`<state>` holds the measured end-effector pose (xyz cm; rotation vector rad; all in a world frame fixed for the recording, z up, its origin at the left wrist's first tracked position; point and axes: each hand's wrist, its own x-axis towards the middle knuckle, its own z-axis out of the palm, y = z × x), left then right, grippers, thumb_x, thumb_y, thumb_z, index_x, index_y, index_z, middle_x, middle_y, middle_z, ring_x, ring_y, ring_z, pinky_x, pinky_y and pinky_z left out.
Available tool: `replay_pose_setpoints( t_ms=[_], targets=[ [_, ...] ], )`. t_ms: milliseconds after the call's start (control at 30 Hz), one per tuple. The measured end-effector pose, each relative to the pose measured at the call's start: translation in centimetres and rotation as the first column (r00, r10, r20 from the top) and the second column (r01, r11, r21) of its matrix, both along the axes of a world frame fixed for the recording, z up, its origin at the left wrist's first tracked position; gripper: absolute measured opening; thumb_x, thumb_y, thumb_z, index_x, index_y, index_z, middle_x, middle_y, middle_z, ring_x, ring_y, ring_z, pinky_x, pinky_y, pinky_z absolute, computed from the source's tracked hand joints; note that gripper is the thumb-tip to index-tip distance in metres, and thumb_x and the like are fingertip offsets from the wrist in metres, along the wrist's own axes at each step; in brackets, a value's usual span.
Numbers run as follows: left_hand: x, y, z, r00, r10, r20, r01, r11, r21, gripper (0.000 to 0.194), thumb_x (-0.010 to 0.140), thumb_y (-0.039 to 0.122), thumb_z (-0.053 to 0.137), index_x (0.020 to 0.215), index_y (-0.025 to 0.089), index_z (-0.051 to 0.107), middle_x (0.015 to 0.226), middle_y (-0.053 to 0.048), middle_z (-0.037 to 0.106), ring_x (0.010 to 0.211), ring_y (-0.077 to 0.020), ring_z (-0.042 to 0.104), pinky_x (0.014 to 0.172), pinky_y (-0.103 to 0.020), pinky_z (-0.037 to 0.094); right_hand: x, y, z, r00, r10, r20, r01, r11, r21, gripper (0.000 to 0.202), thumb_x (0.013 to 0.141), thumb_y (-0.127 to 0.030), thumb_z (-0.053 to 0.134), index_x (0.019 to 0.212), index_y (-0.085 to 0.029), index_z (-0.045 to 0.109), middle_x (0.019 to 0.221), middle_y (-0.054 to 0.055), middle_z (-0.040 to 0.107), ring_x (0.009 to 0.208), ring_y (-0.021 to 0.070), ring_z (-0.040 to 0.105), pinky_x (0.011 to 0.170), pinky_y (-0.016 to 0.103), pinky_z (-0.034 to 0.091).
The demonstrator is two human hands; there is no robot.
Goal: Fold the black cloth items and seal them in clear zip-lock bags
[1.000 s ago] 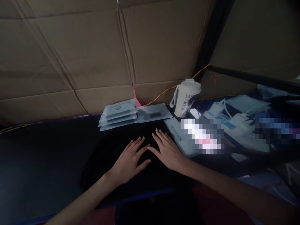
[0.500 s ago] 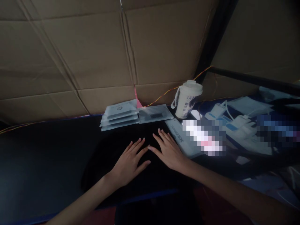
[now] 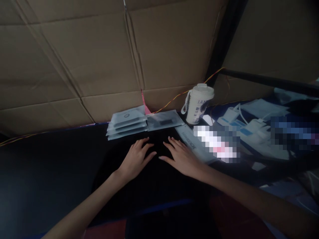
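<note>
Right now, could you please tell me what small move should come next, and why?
I would probably move the left hand sideways to its left, low over the dark surface. It holds nothing visible, and the stack of pouches lies beyond its fingertips, out of that path. The right hand seems less free, with the printed pouch close beside it.

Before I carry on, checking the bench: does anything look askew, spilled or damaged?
No spill or damage shows. The printed bag by the right hand lies slantwise, out of line with the stacked pouches. A pixelated patch hides the area beside it.
</note>
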<state>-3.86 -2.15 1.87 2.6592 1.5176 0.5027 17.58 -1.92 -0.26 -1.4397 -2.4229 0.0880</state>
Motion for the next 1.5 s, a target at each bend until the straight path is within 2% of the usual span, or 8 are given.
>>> replay_pose_setpoints(
  t_ms=[133, 200, 333, 433, 567, 900, 1233, 1500],
  targets=[
    [-0.2, 1.3, -0.6, 0.993, 0.033, -0.117, -0.032, 0.999, 0.014, 0.055, 0.092, 0.056, 0.039, 0.131, 0.018, 0.05, 0.144, -0.017, 0.04, 0.134, -0.0331, 0.035, 0.106, -0.056, 0.03, -0.1, 1.9, 1.9, 0.999, -0.002, 0.034, 0.002, 1.0, 0.001, 0.046, 0.087, -0.044, 0.056, 0.118, -0.011, 0.062, 0.12, 0.017, 0.064, 0.11, 0.0316, 0.059, 0.091, 0.045, 0.048],
    [-0.3, 1.7, -1.1, 0.983, 0.04, -0.181, -0.04, 0.999, 0.004, 0.064, 0.09, 0.061, 0.037, 0.136, 0.018, 0.045, 0.147, -0.019, 0.037, 0.137, -0.0356, 0.029, 0.107, -0.061, 0.024, -0.4, 3.4, 2.4, 0.999, -0.022, 0.023, 0.021, 0.999, 0.046, 0.038, 0.088, -0.038, 0.056, 0.113, -0.011, 0.063, 0.107, 0.015, 0.069, 0.099, 0.0297, 0.063, 0.084, 0.043, 0.05],
    [-0.3, 1.8, -1.6, 0.974, 0.044, -0.222, -0.052, 0.998, -0.031, 0.072, 0.088, 0.066, 0.032, 0.142, 0.019, 0.038, 0.148, -0.019, 0.035, 0.139, -0.0347, 0.024, 0.107, -0.063, 0.022, -1.0, 6.3, 1.5, 0.998, -0.017, -0.055, 0.025, 0.986, 0.165, 0.023, 0.089, -0.028, 0.055, 0.103, -0.012, 0.065, 0.1, 0.012, 0.068, 0.099, 0.0267, 0.06, 0.084, 0.039, 0.048],
    [-0.2, 1.7, -1.6, 0.973, 0.06, -0.222, -0.076, 0.995, -0.062, 0.072, 0.089, 0.066, 0.03, 0.143, 0.019, 0.035, 0.15, -0.017, 0.032, 0.141, -0.0321, 0.021, 0.109, -0.059, 0.021, -1.1, 7.3, 0.1, 0.995, 0.019, -0.099, 0.002, 0.977, 0.212, 0.019, 0.09, -0.024, 0.052, 0.1, -0.014, 0.065, 0.099, 0.011, 0.066, 0.098, 0.025, 0.058, 0.085, 0.039, 0.047],
    [-0.2, 1.7, -1.7, 0.972, 0.071, -0.225, -0.092, 0.992, -0.084, 0.073, 0.089, 0.067, 0.029, 0.144, 0.019, 0.035, 0.151, -0.017, 0.029, 0.142, -0.0317, 0.019, 0.11, -0.059, 0.02, -0.8, 7.1, -0.6, 0.992, 0.049, -0.116, -0.023, 0.977, 0.213, 0.021, 0.091, -0.025, 0.051, 0.104, -0.014, 0.064, 0.1, 0.011, 0.065, 0.101, 0.0255, 0.056, 0.087, 0.04, 0.048],
    [-0.6, 1.3, -1.7, 0.979, 0.06, -0.195, -0.075, 0.995, -0.07, 0.068, 0.09, 0.065, 0.032, 0.142, 0.022, 0.038, 0.15, -0.015, 0.033, 0.14, -0.0321, 0.024, 0.109, -0.059, 0.023, -0.3, 7.1, -0.5, 0.985, 0.046, -0.164, -0.015, 0.983, 0.181, 0.024, 0.089, -0.028, 0.055, 0.108, -0.015, 0.063, 0.106, 0.011, 0.06, 0.101, 0.0242, 0.057, 0.088, 0.039, 0.049],
    [-0.6, 1.3, -1.8, 0.974, 0.136, -0.182, -0.142, 0.99, -0.02, 0.071, 0.087, 0.068, 0.034, 0.141, 0.021, 0.039, 0.148, -0.013, 0.037, 0.138, -0.0306, 0.03, 0.109, -0.058, 0.025, -0.1, 7.0, -0.8, 0.98, 0.022, -0.199, 0.013, 0.985, 0.17, 0.026, 0.088, -0.029, 0.057, 0.109, -0.015, 0.063, 0.104, 0.011, 0.058, 0.102, 0.0249, 0.056, 0.089, 0.04, 0.05],
    [-0.9, 1.3, -2.3, 0.976, 0.148, -0.162, -0.152, 0.988, -0.01, 0.071, 0.087, 0.067, 0.037, 0.142, 0.022, 0.037, 0.15, -0.013, 0.034, 0.138, -0.0309, 0.031, 0.109, -0.058, 0.025, -0.1, 6.9, -0.9, 0.983, 0.01, -0.185, 0.018, 0.988, 0.152, 0.028, 0.089, -0.032, 0.056, 0.111, -0.016, 0.061, 0.106, 0.011, 0.059, 0.102, 0.0257, 0.057, 0.089, 0.042, 0.05]
  ],
)
